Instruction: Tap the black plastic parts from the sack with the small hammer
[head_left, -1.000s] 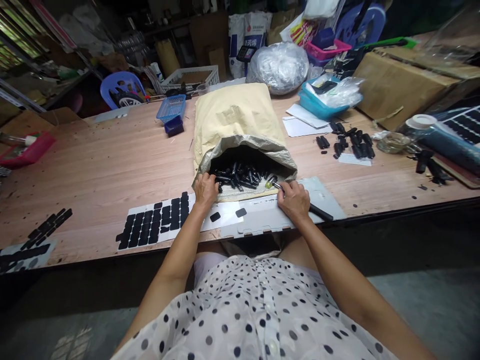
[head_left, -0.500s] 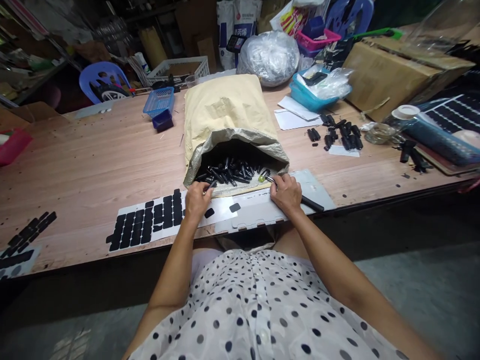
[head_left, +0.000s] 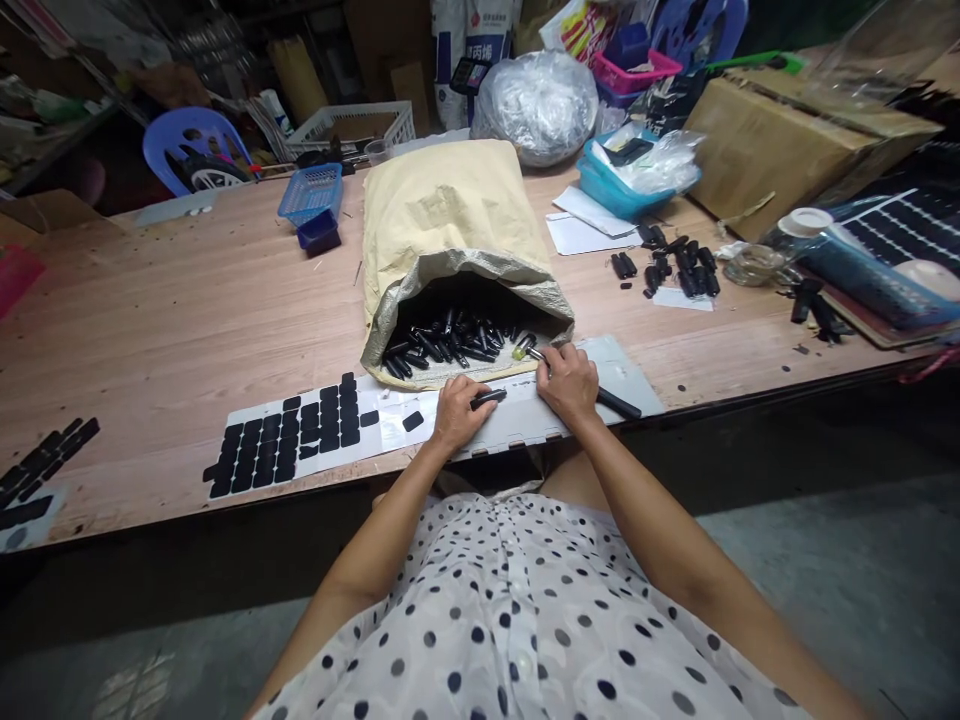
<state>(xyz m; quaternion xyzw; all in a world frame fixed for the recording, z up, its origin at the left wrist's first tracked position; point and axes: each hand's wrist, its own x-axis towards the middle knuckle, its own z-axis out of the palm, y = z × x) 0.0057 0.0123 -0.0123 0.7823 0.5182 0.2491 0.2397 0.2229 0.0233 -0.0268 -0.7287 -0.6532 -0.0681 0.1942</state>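
My left hand (head_left: 459, 415) is closed on a slim black piece (head_left: 491, 398), held low over the grey-white board (head_left: 517, 428) at the table's front edge. In my right hand (head_left: 568, 385) is a small hammer (head_left: 619, 403) with a black grip, a metal shaft and a yellow-green face on its head. The hammer's head lies at the mouth of an open yellow woven sack (head_left: 457, 200). Inside the sack's mouth is a pile of similar black pieces (head_left: 450, 340). Left of my left hand, a white sheet (head_left: 390, 425) carries rows of black stickers (head_left: 274, 445).
Black parts (head_left: 686, 268) lie in a group at the right, near a cardboard box (head_left: 795, 150). Behind the sack stand a blue basket (head_left: 311, 195), a stuffed plastic bag (head_left: 536, 110) and a teal basket (head_left: 637, 190). More black stickers (head_left: 49, 460) lie far left.
My left hand has moved right, from the sack's left corner to over the board, with the black piece in it. My right hand still holds the hammer in about the same place.
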